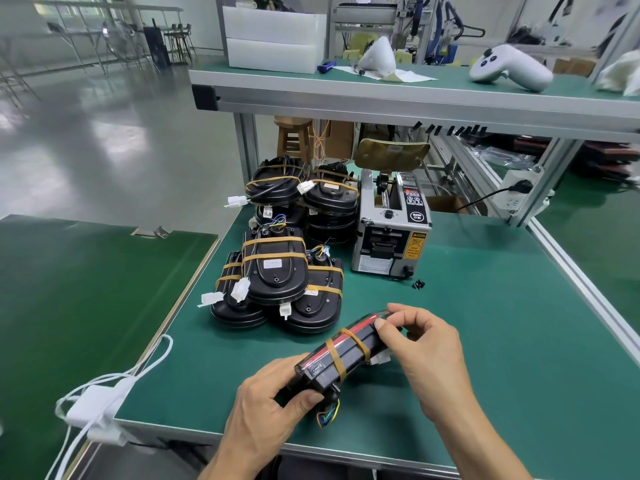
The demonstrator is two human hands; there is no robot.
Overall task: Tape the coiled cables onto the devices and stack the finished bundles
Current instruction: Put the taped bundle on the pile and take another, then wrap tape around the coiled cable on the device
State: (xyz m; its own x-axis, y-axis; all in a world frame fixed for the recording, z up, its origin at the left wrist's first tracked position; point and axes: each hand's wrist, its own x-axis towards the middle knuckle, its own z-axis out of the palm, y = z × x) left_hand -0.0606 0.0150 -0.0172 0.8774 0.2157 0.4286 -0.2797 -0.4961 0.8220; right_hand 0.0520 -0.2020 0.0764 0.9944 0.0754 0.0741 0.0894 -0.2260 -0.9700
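**Both hands on one device, above the near edge of the mat**

Your left hand [273,407] grips the near end of a black device [341,355], thumb curled across its end face, where coloured wires [329,414] trail out below. Your right hand [422,351] pinches the far end between thumb and fingertips. The device is tilted on its edge, held just above the green mat [485,341], with a red strip showing along its upper side. Two bands of tan tape [346,351] cross it at mid-length, binding a dark cable against the body. A white connector [381,358] shows beneath your right palm.

Beyond the device, well apart from it, finished bundles [277,282] lie stacked in a loose heap, each taped in tan, white plugs sticking out at the sides. A second, taller stack [304,195] stands behind it. The tape dispenser [391,226] sits just right of these stacks. White cords [104,393] hang over the table's left corner. On the upper shelf [381,95] rests a white handheld controller [509,67].
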